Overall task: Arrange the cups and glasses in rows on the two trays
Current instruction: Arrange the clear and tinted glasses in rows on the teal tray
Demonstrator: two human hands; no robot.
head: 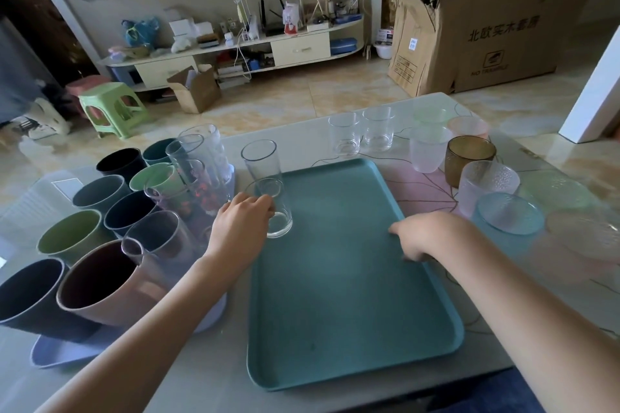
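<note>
At the near edge of the tabletop lies the teal tray (352,295), bare except at its far-left corner. The right hand (426,238) grips the tray's right rim with fingers curled over it, as if steadying it. The left hand (245,221) is wrapped around the lower part of a tall clear glass (268,188), which stands upright just inside the tray's left rim, long axis vertical, base at or just above the tray floor — I cannot tell whether it rests there.

Left of this tray, the lavender tray (63,352) is crowded: opaque cups (97,282) in dark, green and brown tones on its left side, clear tumblers (198,161) along its right. That tray looks filled, so the remaining work probably belongs to the teal one.

The relation that matters: the glass sits directly ahead of the left hand, already in its grasp, while the loose pieces all lie to the right and beyond, nearer the right hand. Close beside the tray's right rim stand a blue textured bowl (510,216), a frosted clear cup (486,186) and an amber glass (468,157); farther off, near the table's far edge, 2 short clear glasses (360,136) and pale frosted cups (431,151). Nothing blocks the tray floor — though reaching those 2 glasses means crossing the tray's far rim.
</note>
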